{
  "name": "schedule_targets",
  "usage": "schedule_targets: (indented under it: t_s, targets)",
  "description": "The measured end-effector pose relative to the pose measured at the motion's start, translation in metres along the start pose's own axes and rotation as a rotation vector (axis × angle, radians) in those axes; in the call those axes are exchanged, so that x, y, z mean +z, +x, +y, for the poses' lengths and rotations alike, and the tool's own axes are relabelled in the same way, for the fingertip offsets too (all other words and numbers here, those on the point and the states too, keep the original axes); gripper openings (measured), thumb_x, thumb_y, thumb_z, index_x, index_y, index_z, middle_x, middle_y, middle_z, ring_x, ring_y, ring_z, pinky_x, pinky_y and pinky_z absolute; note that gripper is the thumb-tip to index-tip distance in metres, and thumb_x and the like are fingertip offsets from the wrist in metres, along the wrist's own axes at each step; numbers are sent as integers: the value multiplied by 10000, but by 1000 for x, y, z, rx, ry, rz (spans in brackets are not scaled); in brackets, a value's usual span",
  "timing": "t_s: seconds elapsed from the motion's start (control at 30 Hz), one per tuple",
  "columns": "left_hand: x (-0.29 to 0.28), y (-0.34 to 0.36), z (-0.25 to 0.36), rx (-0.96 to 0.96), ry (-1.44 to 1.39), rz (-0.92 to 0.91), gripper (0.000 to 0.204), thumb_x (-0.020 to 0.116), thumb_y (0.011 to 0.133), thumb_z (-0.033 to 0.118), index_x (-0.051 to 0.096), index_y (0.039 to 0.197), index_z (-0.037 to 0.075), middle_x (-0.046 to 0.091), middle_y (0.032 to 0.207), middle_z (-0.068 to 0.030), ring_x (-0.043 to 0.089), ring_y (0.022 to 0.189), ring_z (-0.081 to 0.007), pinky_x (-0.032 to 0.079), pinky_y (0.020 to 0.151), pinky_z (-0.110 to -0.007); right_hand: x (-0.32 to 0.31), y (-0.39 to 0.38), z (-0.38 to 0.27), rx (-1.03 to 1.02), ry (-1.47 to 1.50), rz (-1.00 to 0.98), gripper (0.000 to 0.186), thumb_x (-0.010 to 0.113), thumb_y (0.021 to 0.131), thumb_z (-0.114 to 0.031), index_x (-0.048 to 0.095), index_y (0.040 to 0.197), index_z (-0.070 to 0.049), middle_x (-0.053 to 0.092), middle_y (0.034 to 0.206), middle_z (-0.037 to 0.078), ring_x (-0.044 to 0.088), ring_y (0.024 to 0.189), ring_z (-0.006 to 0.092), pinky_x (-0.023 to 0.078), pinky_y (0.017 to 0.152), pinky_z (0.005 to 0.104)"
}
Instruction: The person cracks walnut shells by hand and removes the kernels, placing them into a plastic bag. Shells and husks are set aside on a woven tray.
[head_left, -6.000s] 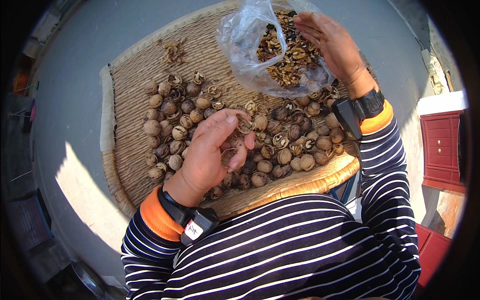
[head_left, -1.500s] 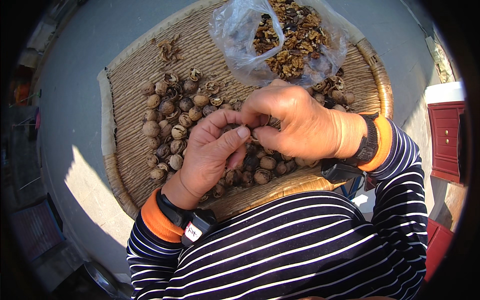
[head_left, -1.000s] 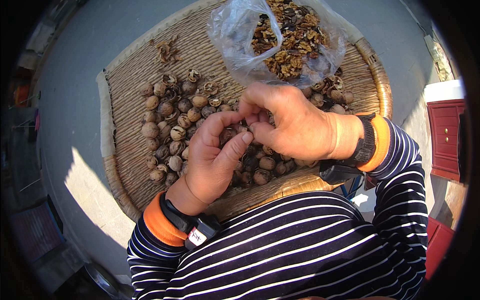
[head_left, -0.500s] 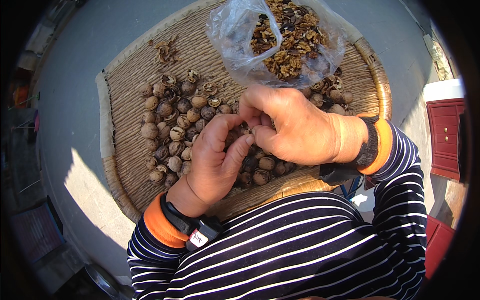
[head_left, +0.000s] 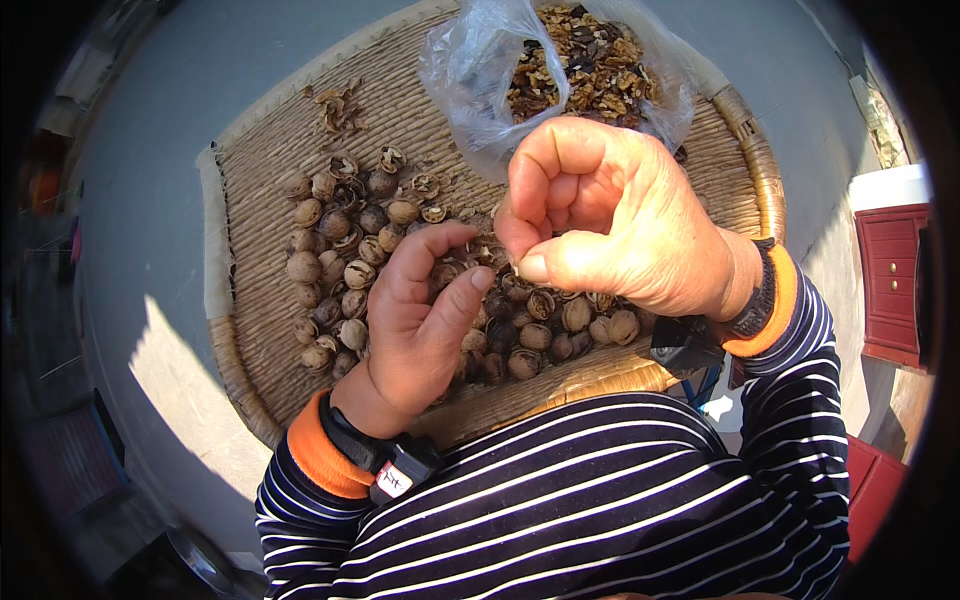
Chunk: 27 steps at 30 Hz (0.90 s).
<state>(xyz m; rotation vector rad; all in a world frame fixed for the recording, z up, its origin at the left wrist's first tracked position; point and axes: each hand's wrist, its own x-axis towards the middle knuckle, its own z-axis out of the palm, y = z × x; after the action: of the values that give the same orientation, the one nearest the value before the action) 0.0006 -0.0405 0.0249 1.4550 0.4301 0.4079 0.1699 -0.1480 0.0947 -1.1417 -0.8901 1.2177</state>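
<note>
My right hand is raised over the walnut pile, its thumb and forefinger closed in a pinch. A tiny pale walnut piece shows at the fingertips. Left of it, my left hand holds its thumb and forefinger apart in a curve. Its other fingers are mostly hidden, and I cannot tell whether a bit of shell rests in the palm. Whole and cracked walnuts lie around and beneath both hands. Just beyond the right hand sits a clear plastic bag with walnut kernels inside.
Everything rests on a round woven straw surface with a thick rim. Shell scraps lie at its far left, and empty half shells among the nuts. A red cabinet stands on the right. Grey floor surrounds the surface.
My hands have parted: the right has lifted away up and to the right, still pinching. The left thumb and forefinger have spread wider, with the left hand almost in place.
</note>
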Motion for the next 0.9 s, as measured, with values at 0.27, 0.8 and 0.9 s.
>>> schedule_targets:
  t_s: [0.27,0.8,0.9]
  targets:
    - [-6,-6,9,-50,3,47,321,633,890,80,525,1177,-15,571,1003,-34,525,885,-91,432,795,-221,35,-22,-2,-401,373,-524,99,600,789,76,550,839,8,588,702,104,539,554,250,406,490,306]
    - [-9,-4,3,346,327,93,355,681,829,10,540,1154,-13,571,993,-80,538,775,-119,455,674,-232,8,-13,-7,-22,86,75,283,677,752,110,512,949,-8,671,896,162,661,832,169,552,758,290]
    - [-8,-3,4,423,355,88,368,689,807,-15,533,1140,-22,578,1007,-111,558,770,-146,470,658,-240,2,3,10,-73,-276,100,230,632,793,92,526,979,5,660,919,92,642,857,126,528,771,257]
